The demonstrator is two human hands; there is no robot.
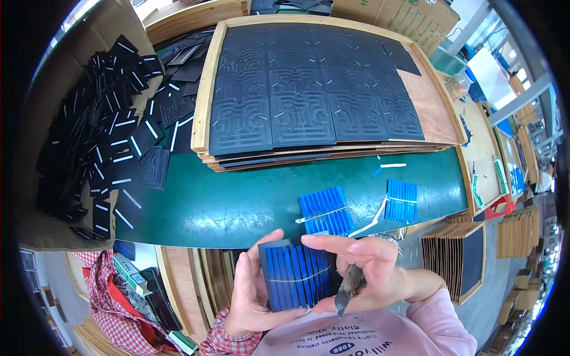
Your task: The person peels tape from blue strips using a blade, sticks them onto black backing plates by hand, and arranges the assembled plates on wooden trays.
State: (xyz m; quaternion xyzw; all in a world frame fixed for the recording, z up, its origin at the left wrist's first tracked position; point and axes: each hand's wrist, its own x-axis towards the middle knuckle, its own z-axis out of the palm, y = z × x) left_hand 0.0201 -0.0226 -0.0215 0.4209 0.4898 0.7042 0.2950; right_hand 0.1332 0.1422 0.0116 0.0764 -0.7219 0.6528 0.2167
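Note:
Close to my body, my left hand (244,296) grips the left and lower edges of a bundle of narrow blue strips (297,276). A thin pale tie runs across the strips, and dark flat pieces show along the bundle's edges. My right hand (377,264) is closed at the bundle's right side, its index finger reaching over the top edge. Tucked in that hand is a short, grey, pointed tool (347,291), blade-like, tip downward. Just beyond lie two similar tied blue bundles on the green tabletop, a nearer one (325,207) and one farther right (402,200).
A wooden-rimmed tray (205,89) of black patterned square panels (303,118) sits atop stacked trays. At left, a cardboard box (127,29) holds many black pieces with white strips. White strip scraps (374,221) lie right of the bundles. Framed panels (448,261) stand at lower right.

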